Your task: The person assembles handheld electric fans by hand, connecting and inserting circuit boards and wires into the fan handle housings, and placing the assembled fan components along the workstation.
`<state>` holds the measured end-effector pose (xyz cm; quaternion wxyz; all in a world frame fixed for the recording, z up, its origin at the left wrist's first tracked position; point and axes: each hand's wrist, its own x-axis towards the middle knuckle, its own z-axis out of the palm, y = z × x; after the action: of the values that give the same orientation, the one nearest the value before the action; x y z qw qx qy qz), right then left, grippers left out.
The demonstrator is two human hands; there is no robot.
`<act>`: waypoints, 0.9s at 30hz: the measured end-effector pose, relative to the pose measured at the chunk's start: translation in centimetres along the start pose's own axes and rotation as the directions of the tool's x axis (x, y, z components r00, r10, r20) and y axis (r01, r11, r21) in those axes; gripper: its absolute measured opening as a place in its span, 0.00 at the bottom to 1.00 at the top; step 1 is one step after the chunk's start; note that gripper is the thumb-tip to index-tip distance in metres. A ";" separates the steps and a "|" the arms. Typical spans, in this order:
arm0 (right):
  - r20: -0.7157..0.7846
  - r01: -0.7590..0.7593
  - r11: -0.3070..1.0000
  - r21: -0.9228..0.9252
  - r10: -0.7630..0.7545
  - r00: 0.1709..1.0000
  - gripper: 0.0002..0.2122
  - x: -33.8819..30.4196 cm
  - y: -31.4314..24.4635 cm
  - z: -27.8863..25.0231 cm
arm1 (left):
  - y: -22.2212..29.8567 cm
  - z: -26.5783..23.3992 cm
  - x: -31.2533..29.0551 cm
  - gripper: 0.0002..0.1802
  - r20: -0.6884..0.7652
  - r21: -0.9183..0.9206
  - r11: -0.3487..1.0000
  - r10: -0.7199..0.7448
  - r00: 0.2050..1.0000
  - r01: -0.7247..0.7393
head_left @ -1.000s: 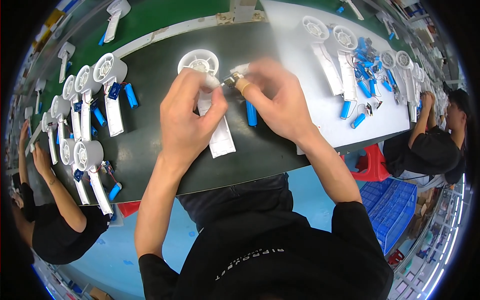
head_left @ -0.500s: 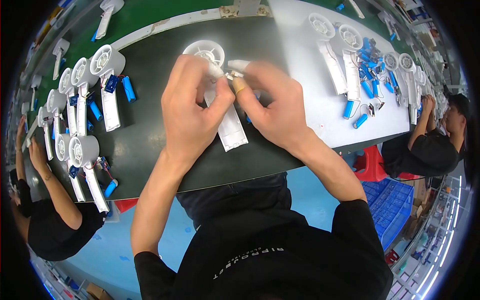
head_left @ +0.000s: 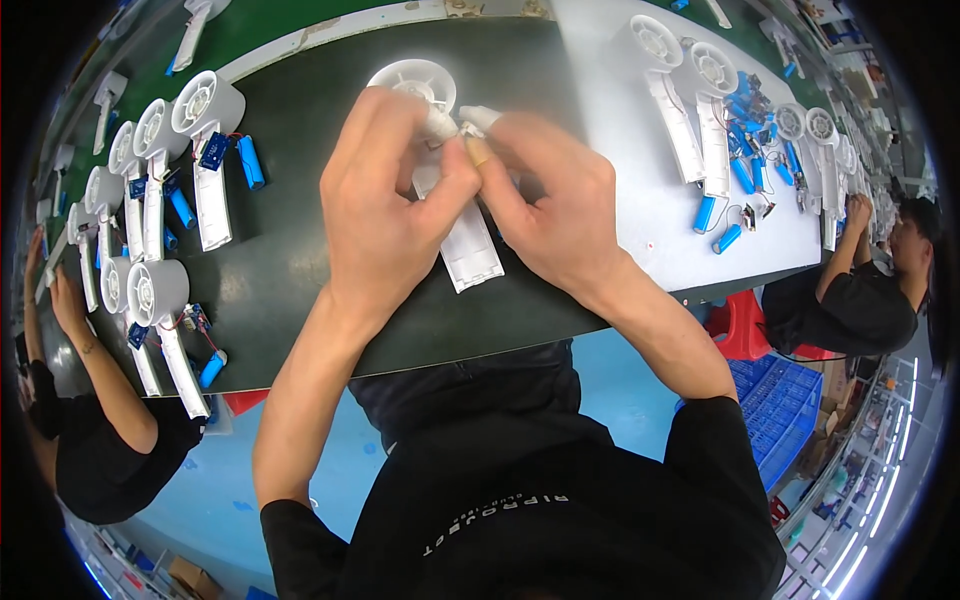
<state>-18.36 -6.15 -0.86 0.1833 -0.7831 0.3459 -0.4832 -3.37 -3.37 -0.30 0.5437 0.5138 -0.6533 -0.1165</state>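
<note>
Above the dark bench, my left hand and my right hand meet at the fingertips, each in a pinch. A small whitish part, too little to name, shows between them. Pale covers wrap some fingertips on both hands. Under my hands lies a white handheld fan housing: its round fan head points away from me and its open handle toward me. My fingers hide the joint between head and handle. Motion blurs my right fingers.
On the left stand several white fan housings with blue cells and circuit boards on wires. A white sheet at right bears more housings and a pile of blue cells. Co-workers sit at both sides.
My fingertips have drawn closer together around the small part. The bench and everything on it appear slightly shifted in the view.
</note>
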 end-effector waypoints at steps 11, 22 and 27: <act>-0.022 0.047 0.999 -0.021 -0.048 0.999 0.06 0.0 -0.4 0.1 | -0.3 0.1 -0.3 0.11 -0.058 -0.044 0.999 -0.006 0.998 0.003; -0.026 0.093 0.994 -0.064 -0.095 0.995 0.06 0.0 -0.2 0.1 | -0.5 0.2 -0.5 0.10 -0.065 -0.069 0.998 -0.015 0.998 0.011; -0.054 0.098 0.994 -0.039 -0.101 0.993 0.06 0.2 -0.3 0.2 | -0.6 0.4 -0.4 0.10 -0.089 -0.111 0.994 -0.010 0.996 0.000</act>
<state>-18.05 -6.11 -0.63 0.1348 -0.7887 0.3203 -0.5072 -3.49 -3.45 -1.13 0.5999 0.4891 -0.6194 -0.1311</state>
